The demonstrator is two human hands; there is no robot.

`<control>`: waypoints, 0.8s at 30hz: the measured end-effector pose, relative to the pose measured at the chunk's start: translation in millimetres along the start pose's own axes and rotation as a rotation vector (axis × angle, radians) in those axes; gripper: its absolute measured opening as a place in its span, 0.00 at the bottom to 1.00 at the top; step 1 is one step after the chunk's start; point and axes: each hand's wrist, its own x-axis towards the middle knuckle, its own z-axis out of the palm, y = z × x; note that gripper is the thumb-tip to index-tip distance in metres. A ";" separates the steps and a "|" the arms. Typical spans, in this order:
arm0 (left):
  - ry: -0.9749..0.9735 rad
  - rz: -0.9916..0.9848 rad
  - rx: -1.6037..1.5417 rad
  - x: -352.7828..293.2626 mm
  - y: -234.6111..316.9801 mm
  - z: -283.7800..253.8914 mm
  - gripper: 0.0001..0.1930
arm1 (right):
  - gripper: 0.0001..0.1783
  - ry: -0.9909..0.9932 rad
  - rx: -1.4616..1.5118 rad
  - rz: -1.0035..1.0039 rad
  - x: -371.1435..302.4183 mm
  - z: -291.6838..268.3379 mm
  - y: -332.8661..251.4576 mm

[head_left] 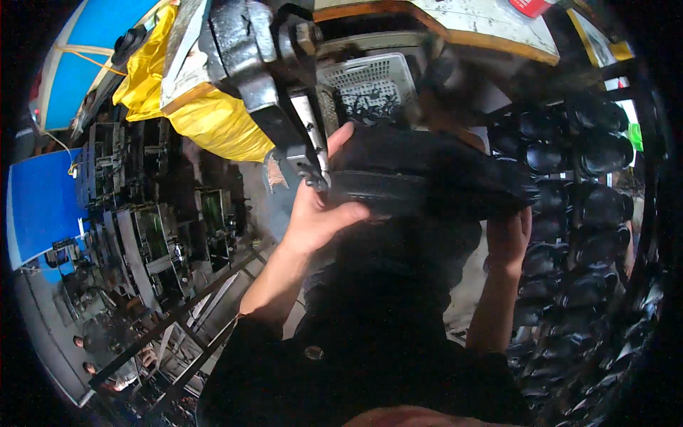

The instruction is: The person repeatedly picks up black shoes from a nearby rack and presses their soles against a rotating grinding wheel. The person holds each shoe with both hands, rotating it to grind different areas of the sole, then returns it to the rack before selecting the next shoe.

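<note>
Nearest the wearer we note a black shirt [356, 384], with both bare forearms reaching forward from it. The left hand [313, 217] is closed on the left end of a long black article [427, 164], apparently footwear: the thumb lies along its near side and a finger shows at its far side, so we judge that end pinched. The right hand [509, 238] meets the right end from the near side. Its fingertips are lost against the dark material, and we cannot tell whether they pinch or merely support.

The article is held up between the two hands, its long axis running across the body and sloping slightly down to the right. From the left grip it therefore extends rightward. Its left end sits beside the lower tip of a black machine arm [281, 117]; contact there we cannot confirm. The left hand is clearly the nearer to that tip, the right hand well apart.

Beyond the article we record a white slotted crate [373, 70] holding dark scraps, then a pale-topped table [491, 28]. Yellow sheeting [220, 128] hangs left of the machine arm. Black rounded pieces [594, 206] stand in rows to the right; farther left are dark metal frames [146, 242] and a blue panel [46, 206].
</note>
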 end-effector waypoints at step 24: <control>0.275 0.172 -0.474 -11.7 14.5 -29.0 0.59 | 0.47 -0.245 -0.451 -0.366 42.8 129.6 -110.7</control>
